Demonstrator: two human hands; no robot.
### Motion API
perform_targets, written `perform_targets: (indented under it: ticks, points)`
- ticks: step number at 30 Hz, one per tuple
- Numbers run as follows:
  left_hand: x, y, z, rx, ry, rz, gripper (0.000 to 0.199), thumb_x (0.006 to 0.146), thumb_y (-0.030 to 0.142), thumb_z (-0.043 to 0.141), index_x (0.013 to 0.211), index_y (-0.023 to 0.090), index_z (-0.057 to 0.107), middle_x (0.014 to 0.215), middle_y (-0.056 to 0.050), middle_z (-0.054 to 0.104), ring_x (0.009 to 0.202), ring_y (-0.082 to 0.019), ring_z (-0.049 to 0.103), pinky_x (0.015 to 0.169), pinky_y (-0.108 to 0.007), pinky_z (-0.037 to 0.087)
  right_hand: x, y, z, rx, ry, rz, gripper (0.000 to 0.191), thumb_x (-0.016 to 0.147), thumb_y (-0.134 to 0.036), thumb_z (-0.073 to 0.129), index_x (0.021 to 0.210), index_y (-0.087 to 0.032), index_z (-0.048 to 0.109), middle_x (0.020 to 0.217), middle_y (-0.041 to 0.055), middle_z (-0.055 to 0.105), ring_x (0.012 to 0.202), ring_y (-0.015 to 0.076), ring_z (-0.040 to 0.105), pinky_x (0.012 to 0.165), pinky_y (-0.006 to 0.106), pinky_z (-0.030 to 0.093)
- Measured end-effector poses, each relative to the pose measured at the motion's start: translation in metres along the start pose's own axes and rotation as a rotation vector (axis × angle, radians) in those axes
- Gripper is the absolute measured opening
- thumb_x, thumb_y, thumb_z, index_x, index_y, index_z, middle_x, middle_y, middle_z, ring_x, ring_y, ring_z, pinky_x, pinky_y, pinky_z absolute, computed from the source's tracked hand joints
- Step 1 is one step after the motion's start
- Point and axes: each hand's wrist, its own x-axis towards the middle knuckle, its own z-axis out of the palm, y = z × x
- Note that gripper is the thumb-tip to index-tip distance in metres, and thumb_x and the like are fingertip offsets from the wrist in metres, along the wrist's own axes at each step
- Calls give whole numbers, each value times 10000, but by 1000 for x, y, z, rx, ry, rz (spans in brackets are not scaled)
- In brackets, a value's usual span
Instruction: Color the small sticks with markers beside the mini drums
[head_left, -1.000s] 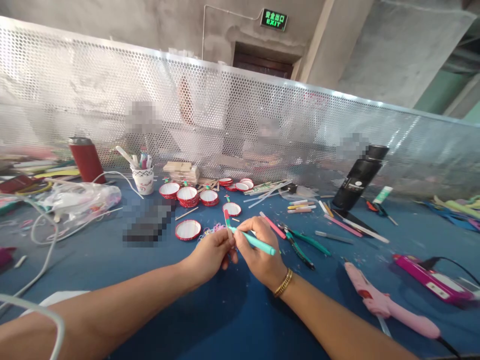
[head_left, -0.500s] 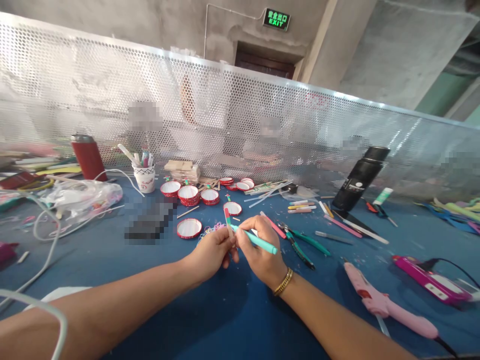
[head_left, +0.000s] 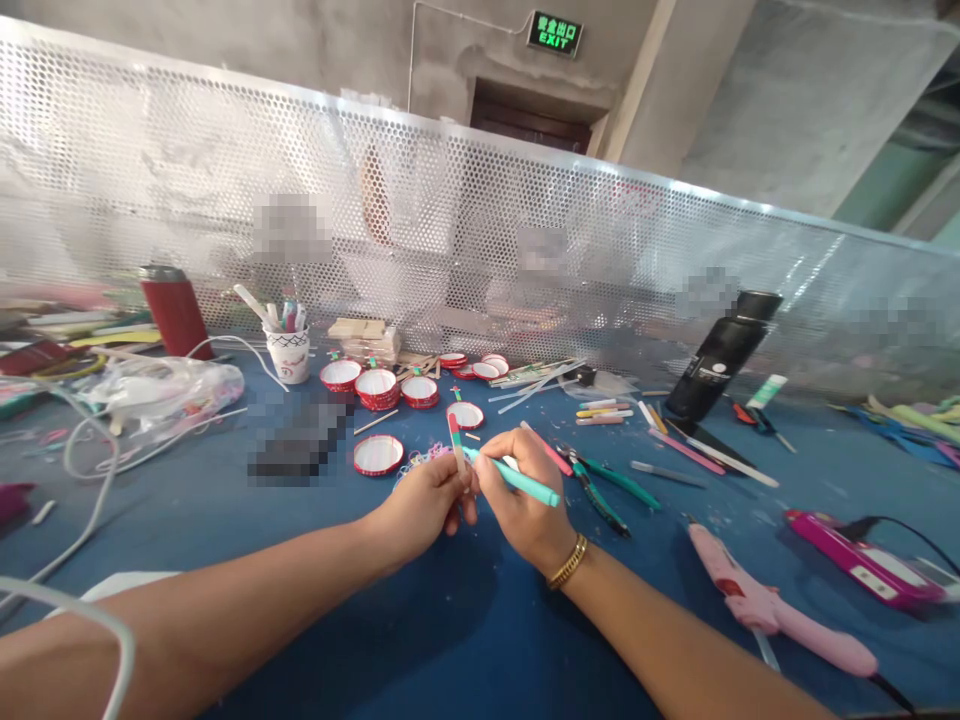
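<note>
Between the thumb and fingers of my left hand (head_left: 427, 500) a wooden craft stick (head_left: 459, 458) stands nearly upright, coloured red at its top with a green band below. My right hand (head_left: 525, 490) grips a turquoise marker (head_left: 529, 483) like a pen, its tip end against or very close to the stick's green part. Just beyond my hands lie a round red-rimmed white disc (head_left: 378, 455), another such disc (head_left: 465, 415) with a small coloured stick at its edge, and a tangle of pastel loops (head_left: 420, 462), partly hidden by my left hand.
Green-handled pliers (head_left: 600, 490), a pink glue gun (head_left: 772, 600) and a black bottle (head_left: 720, 355) stand or lie to the right. Leftward are a dark phone-like slab (head_left: 300, 440), a paper cup (head_left: 288, 356), a red flask (head_left: 174, 312) and white cable (head_left: 97, 510). A perforated metal screen (head_left: 450, 250) runs behind.
Hardly anything differs. The marker's rear end and my right hand have shifted very slightly, while the craft stick stays in my left hand.
</note>
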Motion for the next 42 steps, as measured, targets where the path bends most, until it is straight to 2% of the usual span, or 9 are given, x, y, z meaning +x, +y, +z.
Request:
perform_targets:
  ticks: [6, 14, 22, 29, 38, 42]
  points:
    - [0, 0, 1, -6, -6, -7, 240, 892, 369, 419, 759, 174, 464, 618, 24, 558, 436, -50, 419, 445, -186, 290, 1, -2, 1, -20, -35, -4, 64, 844, -215, 532, 782, -209, 547, 776, 16, 608, 782, 178, 546, 788, 350, 422]
    - [1, 0, 0, 0, 9, 13, 265, 892, 408, 411, 776, 178, 478, 609, 21, 567, 421, -54, 411, 438, -191, 273, 2, 1, -1, -45, 25, 15, 73, 841, -230, 542, 773, -205, 552, 748, 14, 602, 764, 178, 545, 771, 341, 427]
    - [0, 3, 1, -9, 0, 4, 242, 869, 387, 450, 751, 177, 476, 608, 25, 558, 429, -54, 414, 443, -191, 290, 0, -2, 1, -41, -28, -8, 64, 849, -229, 533, 795, -207, 559, 788, 25, 619, 792, 182, 552, 783, 349, 429]
    - [-1, 3, 1, 5, 0, -3, 222, 884, 360, 412, 777, 179, 483, 608, 26, 570, 422, -56, 417, 443, -193, 280, 3, 1, -3, -62, 37, 10, 95, 851, -230, 531, 760, -205, 540, 732, 10, 593, 739, 171, 543, 767, 342, 424]
    - [0, 3, 1, -11, 11, -16, 231, 870, 378, 442, 754, 179, 460, 617, 23, 572, 418, -47, 409, 432, -187, 256, 1, -2, 1, -44, -30, -8, 59, 845, -220, 535, 791, -208, 556, 774, 18, 614, 785, 181, 550, 797, 358, 423]
    - [0, 2, 1, -23, 22, 4, 244, 873, 397, 440, 767, 180, 472, 614, 25, 571, 416, -48, 407, 430, -188, 257, 3, 1, -1, -79, 8, -2, 81, 841, -224, 540, 764, -207, 553, 745, 12, 605, 761, 176, 545, 793, 357, 423]
